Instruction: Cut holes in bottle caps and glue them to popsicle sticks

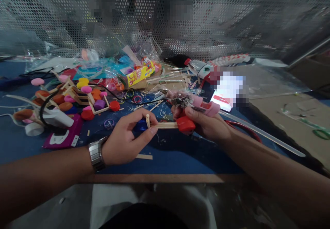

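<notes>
My left hand (129,136), with a metal watch on its wrist, pinches a small frame of thin wooden sticks (167,125) between thumb and fingers. A red bottle cap (186,124) sits at the frame's right end, against the fingers of my right hand. A blue cap (140,125) shows partly behind my left fingers. My right hand (206,120) is closed around a pink glue gun (197,101), smeared with grey residue around its front. The gun's metal tip points left, above the sticks. A translucent glue stick (265,135) extends behind it to the right.
Stick-and-cap models (74,95) with coloured discs stand at left, near a purple box (64,132) with a white plug. Behind lie a yellow-labelled tube (140,74), a plastic bottle (198,67), and a lit phone (227,93). Scraps and rubber bands (136,99) litter the blue table (175,160).
</notes>
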Tool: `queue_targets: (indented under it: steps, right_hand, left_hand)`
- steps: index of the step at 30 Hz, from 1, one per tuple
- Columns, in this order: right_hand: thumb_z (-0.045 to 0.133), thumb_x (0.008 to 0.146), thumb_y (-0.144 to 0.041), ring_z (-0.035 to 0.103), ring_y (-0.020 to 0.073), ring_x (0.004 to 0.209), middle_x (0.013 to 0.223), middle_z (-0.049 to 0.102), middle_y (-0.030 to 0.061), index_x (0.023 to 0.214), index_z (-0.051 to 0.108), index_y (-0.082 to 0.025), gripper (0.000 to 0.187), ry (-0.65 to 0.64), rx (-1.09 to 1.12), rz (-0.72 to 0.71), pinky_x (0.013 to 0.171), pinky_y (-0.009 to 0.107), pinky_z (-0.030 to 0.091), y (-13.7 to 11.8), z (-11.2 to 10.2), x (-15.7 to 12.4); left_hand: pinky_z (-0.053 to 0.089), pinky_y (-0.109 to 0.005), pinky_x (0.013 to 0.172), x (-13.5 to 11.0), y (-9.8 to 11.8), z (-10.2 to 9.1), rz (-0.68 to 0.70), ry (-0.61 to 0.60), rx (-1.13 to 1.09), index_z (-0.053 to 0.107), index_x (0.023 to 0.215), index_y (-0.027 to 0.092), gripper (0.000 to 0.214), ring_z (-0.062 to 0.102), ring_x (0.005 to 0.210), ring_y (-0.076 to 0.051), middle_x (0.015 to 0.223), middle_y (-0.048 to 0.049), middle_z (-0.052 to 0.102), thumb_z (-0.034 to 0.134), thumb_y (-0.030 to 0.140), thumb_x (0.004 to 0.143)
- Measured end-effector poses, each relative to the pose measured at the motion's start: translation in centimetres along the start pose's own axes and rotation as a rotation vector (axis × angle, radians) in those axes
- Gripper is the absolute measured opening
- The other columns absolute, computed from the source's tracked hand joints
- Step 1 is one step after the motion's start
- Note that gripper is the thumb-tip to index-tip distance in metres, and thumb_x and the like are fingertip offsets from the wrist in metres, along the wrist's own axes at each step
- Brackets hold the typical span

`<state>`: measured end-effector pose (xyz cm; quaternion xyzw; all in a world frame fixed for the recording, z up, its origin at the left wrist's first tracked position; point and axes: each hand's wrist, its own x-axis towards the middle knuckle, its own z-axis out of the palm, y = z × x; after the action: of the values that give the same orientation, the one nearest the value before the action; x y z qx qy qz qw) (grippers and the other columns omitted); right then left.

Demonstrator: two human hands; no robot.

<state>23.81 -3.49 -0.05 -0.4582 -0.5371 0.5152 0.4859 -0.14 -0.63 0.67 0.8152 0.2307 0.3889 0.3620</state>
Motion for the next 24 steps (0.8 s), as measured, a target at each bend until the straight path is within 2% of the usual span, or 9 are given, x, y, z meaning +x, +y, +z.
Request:
queue_targets:
  steps: [6,12,17,24]
  right_hand:
    - [0.081,0.067,-0.073,0.052,0.0139,0.056,0.07,0.061,0.0009,0.079,0.068,-0.023,0.053,-0.013,0.001,0.017,0.047,0.028,0.041,-0.23,0.16,-0.02]
    - [0.081,0.064,-0.076,0.049,0.0134,0.051,0.066,0.06,0.0002,0.082,0.069,-0.023,0.057,0.003,0.006,0.066,0.044,0.028,0.037,-0.16,0.27,-0.02]
    - [0.082,0.06,-0.077,0.05,0.0139,0.053,0.068,0.062,0.0012,0.081,0.069,-0.023,0.06,0.023,0.003,0.082,0.044,0.028,0.04,-0.24,0.29,-0.01]
    - [0.08,0.064,-0.076,0.051,0.014,0.054,0.068,0.061,0.0007,0.081,0.068,-0.022,0.058,0.009,-0.012,0.062,0.045,0.028,0.04,-0.19,0.19,-0.05]
  left_hand:
    - [0.052,-0.026,0.076,0.0,0.07,0.02,-0.003,-0.001,-0.014,0.062,0.093,0.018,0.002,0.062,0.08,-0.013,0.086,-0.0015,0.066,0.061,0.017,0.094]
    - [0.053,-0.027,0.077,0.0,0.02,0.07,0.004,0.007,-0.001,0.062,0.092,0.018,0.002,0.062,0.081,-0.014,0.087,-0.0025,0.066,0.061,0.016,0.094]
    - [0.053,-0.027,0.076,0.02,0.05,0.02,0.001,0.006,0.002,0.062,0.092,0.018,0.002,0.062,0.08,-0.014,0.086,-0.0021,0.067,0.061,0.017,0.093]
    - [0.052,-0.026,0.076,-0.01,0.04,0.04,0.001,0.001,-0.011,0.062,0.092,0.018,0.003,0.062,0.08,-0.014,0.086,-0.0015,0.066,0.06,0.016,0.093]
